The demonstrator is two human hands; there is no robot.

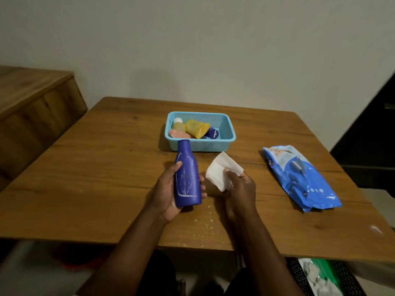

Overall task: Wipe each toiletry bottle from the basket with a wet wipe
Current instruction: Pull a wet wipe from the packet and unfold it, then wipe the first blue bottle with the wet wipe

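Against a plain wall, a wooden worktop [106,178] carries a basket [229,133] at its far middle, with four bottles lying inside. A blue bottle [188,180] is gripped in the left hand [171,189] above the near worktop, fingers wrapped round its body so the white-smeared face is presented. Its long axis runs near to far, neck towards the basket. A wipe [222,171] is pinched in the right hand [239,186], just right of the bottle, apparently ready for wiping. A wipe pack [299,176] lies at right.
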